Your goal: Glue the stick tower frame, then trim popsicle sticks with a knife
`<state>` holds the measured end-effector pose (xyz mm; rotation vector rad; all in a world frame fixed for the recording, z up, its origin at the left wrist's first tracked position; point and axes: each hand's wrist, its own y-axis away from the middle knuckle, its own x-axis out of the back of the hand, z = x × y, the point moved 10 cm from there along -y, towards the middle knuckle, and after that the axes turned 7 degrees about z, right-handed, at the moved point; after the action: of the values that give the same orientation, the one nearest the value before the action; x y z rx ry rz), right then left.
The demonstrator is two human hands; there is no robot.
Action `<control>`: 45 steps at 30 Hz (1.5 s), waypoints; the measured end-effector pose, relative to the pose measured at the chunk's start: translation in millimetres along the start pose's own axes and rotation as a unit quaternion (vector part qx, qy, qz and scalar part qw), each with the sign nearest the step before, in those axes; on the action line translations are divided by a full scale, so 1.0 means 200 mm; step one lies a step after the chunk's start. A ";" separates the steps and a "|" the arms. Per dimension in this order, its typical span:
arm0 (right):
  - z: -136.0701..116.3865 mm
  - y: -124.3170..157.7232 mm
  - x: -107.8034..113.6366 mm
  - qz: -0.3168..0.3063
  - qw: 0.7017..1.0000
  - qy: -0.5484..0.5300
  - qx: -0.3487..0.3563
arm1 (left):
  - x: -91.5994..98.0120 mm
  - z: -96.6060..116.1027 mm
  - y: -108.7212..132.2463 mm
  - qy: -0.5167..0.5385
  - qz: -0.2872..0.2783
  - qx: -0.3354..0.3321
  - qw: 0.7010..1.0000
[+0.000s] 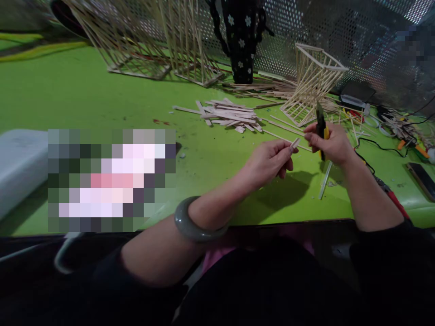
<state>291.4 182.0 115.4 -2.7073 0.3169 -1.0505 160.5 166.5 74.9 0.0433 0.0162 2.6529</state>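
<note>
My left hand (pixel 272 158), with a grey bangle (pixel 200 222) on the wrist, pinches a short flat wooden stick (pixel 295 144) between thumb and finger. To its right, my right hand (pixel 328 140) is closed around a black-and-yellow utility knife (pixel 320 122), pointed end up. Both hands are above the green table, a short gap apart. Thin wooden rods (pixel 285 123) run behind the fingers; whether the right fingertips touch one I cannot tell. Beyond the left hand lies a pile of flat wooden sticks (pixel 231 113).
A twisted stick frame (pixel 314 86) stands behind my right hand, with larger stick frames (pixel 136 68) at the back left. A black flowered vase (pixel 241 45) is between them. Cables, tools and a phone (pixel 421 181) lie right. A glue stick (pixel 325 181) lies near the front edge.
</note>
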 end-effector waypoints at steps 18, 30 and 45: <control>-0.03 0.08 -0.09 -0.035 0.979 -0.183 -0.081 | 0.01 -0.02 -0.04 -0.125 -0.005 -0.008 0.992; -0.06 0.10 -0.09 -0.032 0.987 -0.154 -0.046 | 0.03 0.00 -0.02 -0.147 0.013 -0.009 0.989; 0.16 -0.01 0.20 0.108 0.975 -0.179 -0.071 | 0.06 0.00 -0.04 -0.129 0.003 -0.009 0.992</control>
<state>341.7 176.0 118.3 -2.8339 0.6230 -0.4856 154.1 179.3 74.2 0.3795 -0.0922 2.6333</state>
